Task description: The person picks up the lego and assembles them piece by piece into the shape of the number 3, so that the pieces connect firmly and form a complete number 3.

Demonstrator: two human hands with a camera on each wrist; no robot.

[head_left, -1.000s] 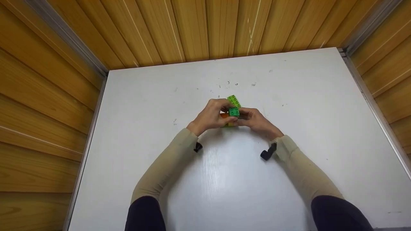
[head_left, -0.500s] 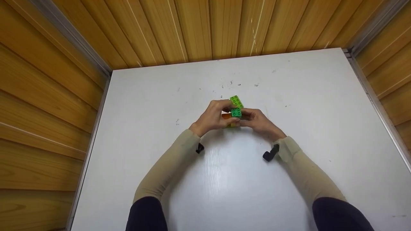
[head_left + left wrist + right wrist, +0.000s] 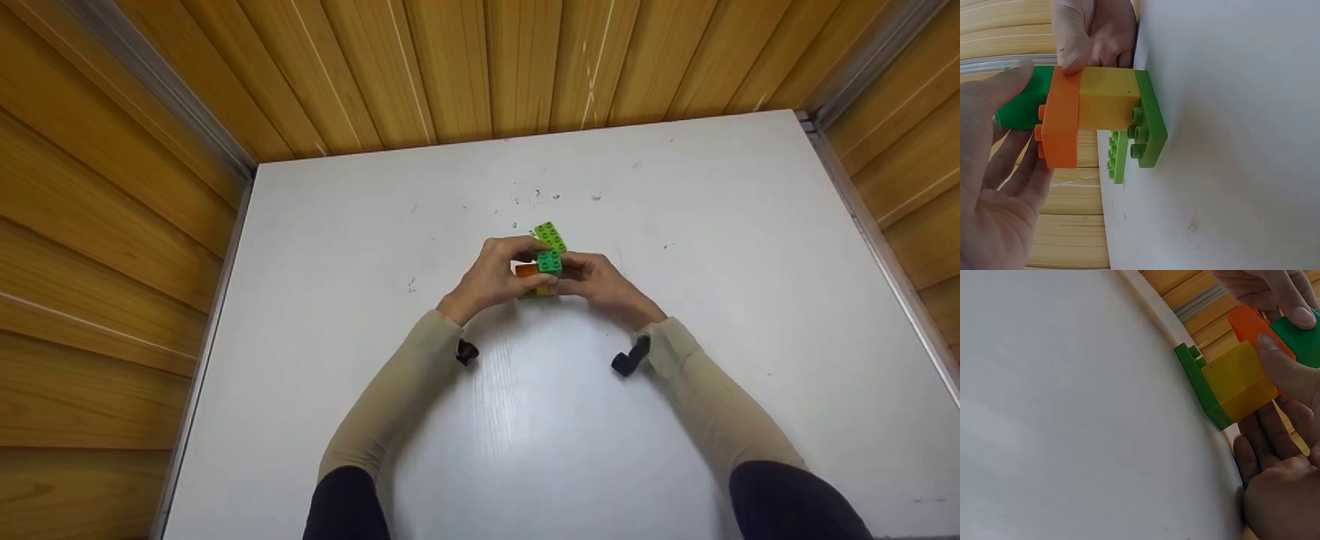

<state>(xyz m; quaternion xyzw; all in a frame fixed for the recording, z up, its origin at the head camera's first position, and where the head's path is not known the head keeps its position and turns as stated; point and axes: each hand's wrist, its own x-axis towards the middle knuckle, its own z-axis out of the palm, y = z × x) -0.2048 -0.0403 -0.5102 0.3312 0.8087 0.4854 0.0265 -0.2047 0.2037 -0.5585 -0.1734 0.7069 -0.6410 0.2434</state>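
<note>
Near the middle of the table stands a stack of toy building bricks. A flat light-green plate brick (image 3: pixel 1153 126) forms its base on the tabletop, below a yellow brick (image 3: pixel 1107 101). Above that, an orange brick (image 3: pixel 1061 129) juts out to the left with bare studs. A darker green brick (image 3: pixel 549 262) tops the stack on the right side. My left hand (image 3: pixel 495 275) pinches the green brick, thumb in front and fingers behind. From the right, my right hand (image 3: pixel 601 285) grips the stack, its thumb on the orange brick by the yellow one.
Just behind the stack lies another light-green plate brick (image 3: pixel 550 235), studs up. The white table (image 3: pixel 360 225) has small dark marks toward its back. Wood-patterned walls (image 3: pixel 450 67) enclose its back and sides. Black wrist mounts (image 3: pixel 628 358) hang by the cuffs.
</note>
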